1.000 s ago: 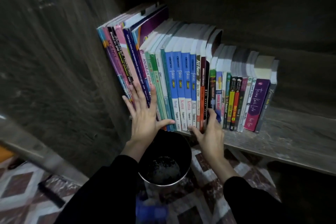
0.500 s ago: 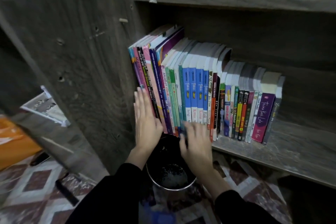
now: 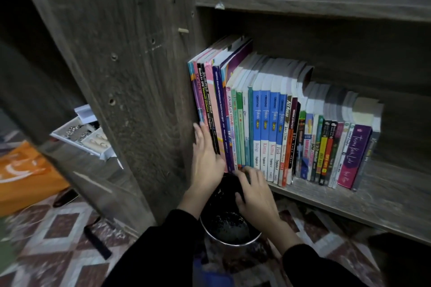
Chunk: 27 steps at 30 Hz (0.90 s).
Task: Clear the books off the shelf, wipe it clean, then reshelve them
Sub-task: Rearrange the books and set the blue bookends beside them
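Books [image 3: 268, 123] are all standing in one row on the shelf [image 3: 384, 193], packed against its left wall. By my read, clearing is only just starting, with wiping and reshelving both waiting. Spines are facing out toward the person, long axes running upright. Left hand [image 3: 207, 163] is pressing flat, fingers straight, on the leftmost spines. Right hand [image 3: 254, 193] is curling at the foot of the spines, and whether it is gripping one I cannot tell.

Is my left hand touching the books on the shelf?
Touching. The head view shows the left hand lying flat against the spines of the leftmost books.
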Available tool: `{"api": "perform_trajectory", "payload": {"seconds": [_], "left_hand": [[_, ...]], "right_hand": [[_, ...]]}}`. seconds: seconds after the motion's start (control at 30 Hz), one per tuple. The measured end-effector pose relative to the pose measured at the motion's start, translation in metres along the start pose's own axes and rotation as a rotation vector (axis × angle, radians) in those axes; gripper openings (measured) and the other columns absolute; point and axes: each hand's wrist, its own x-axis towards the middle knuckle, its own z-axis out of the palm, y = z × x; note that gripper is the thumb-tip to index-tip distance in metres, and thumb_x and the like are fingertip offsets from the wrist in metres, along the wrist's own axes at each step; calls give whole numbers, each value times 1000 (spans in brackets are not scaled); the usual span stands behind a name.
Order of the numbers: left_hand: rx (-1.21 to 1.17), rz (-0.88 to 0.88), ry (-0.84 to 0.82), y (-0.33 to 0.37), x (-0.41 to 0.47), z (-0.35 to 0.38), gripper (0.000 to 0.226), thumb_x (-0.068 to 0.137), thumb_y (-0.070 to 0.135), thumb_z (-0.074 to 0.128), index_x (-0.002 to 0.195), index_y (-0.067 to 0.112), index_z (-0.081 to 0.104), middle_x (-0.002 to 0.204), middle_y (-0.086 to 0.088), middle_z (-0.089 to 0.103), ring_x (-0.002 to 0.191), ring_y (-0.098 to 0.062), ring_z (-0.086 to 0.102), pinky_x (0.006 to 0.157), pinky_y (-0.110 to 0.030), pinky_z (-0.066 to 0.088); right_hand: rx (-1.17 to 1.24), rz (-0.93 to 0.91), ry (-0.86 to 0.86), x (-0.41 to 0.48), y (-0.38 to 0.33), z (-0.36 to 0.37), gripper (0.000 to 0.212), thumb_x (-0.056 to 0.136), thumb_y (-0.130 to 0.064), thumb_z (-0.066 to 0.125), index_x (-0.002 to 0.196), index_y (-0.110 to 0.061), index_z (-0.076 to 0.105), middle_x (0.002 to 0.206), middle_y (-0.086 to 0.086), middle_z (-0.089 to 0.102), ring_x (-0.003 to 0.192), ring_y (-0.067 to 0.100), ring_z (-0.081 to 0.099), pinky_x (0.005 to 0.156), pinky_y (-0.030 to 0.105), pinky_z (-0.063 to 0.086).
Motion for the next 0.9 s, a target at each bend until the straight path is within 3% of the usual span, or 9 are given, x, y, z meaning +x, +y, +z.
{"api": "perform_trajectory", "payload": {"seconds": [0.13, 0.2, 0.3, 0.4, 0.47, 0.53, 0.63, 0.77, 0.9], "left_hand": [[-379, -454, -200, -10, -18, 35, 78, 92, 2, 41, 153, 24, -2, 154, -18, 26, 132, -32, 38, 109, -35, 31], [-498, -518, -226, -10, -18, 47, 80, 90, -1, 42, 152, 23, -3, 154, -17, 24, 138, -30, 30, 113, -40, 28], [-591, -539, -244, 1, -12, 54, 92, 87, -9, 43, 148, 17, -20, 159, -13, -8, 146, -28, 3, 118, -43, 16], [-634, -546, -262, 2, -11, 57, 101, 84, -7, 47, 143, 20, -32, 159, -12, -7, 145, -30, 8, 116, -45, 23], [-636, -570, -236, -7, -9, 59, 101, 83, -5, 48, 146, 24, -25, 159, -11, 3, 143, -30, 20, 113, -46, 29], [-758, -640, -206, -7, -9, 59, 89, 81, -6, 46, 152, 21, 0, 153, -12, 27, 129, -31, 41, 105, -45, 40], [-1018, -714, -179, 11, -13, 59, 58, 80, -16, 37, 132, 10, 38, 121, -20, 56, 102, -30, 55, 78, -28, 54], [-1070, -757, -137, 18, -9, 60, 54, 78, -16, 42, 129, 1, 36, 126, -23, 49, 118, -36, 48, 98, -44, 43], [-1024, -774, -117, 25, -10, 57, 74, 66, -2, 57, 134, -1, 29, 136, -23, 40, 122, -38, 44, 104, -55, 38]], "right_hand": [[335, 438, 66, -6, 3, -1, 34, 82, -10, 61, 114, -14, 51, 110, -1, 47, 111, 19, 40, 91, 27, 34], [446, 558, 107, -8, 7, -1, 32, 82, -6, 62, 111, -14, 51, 108, -3, 46, 113, 19, 41, 89, 25, 31], [481, 578, 99, -6, 11, -5, 33, 82, -5, 62, 111, -16, 50, 108, -5, 46, 112, 14, 39, 89, 25, 31], [485, 578, 77, -6, 13, -6, 34, 82, -6, 62, 113, -15, 50, 108, -6, 45, 108, 11, 37, 87, 24, 30], [541, 611, 92, -8, 11, -8, 34, 83, -4, 61, 114, -16, 52, 109, -6, 49, 109, 11, 41, 88, 24, 31], [676, 696, 158, -10, 7, -12, 33, 85, -1, 58, 113, -18, 54, 108, -3, 55, 109, 16, 50, 88, 26, 36], [837, 781, 127, -11, -4, -21, 43, 88, 0, 53, 127, -18, 53, 116, -4, 57, 114, 17, 54, 92, 25, 39], [874, 783, -9, -16, -16, -20, 69, 87, 3, 49, 149, -23, 33, 136, 12, 55, 119, 30, 54, 96, 38, 44], [821, 737, -74, -12, -12, -16, 75, 85, 1, 51, 151, -22, 25, 148, -1, 41, 127, 18, 49, 91, 13, 35]]}}
